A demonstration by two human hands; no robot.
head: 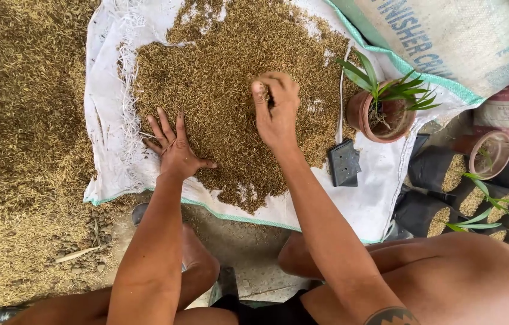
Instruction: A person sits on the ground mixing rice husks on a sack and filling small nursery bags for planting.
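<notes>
Left hand flat, fingers spread, pressing husk pile at its 8 o'clock edge, steadying. Right hand pinched together on husks at pile centre. White sack underneath contains spill. Potted plant at 3 o'clock.

Left hand lies flat on the husk pile; open husks ahead and to its left, nothing standing. Right hand pinched over pile centre, free room ahead. Just right of it a clay pot with a green plant blocks sideways passage. A small dark folded bag lies near the right wrist. Farther right, filled black grow bags and stacked sacks close that side.
</notes>
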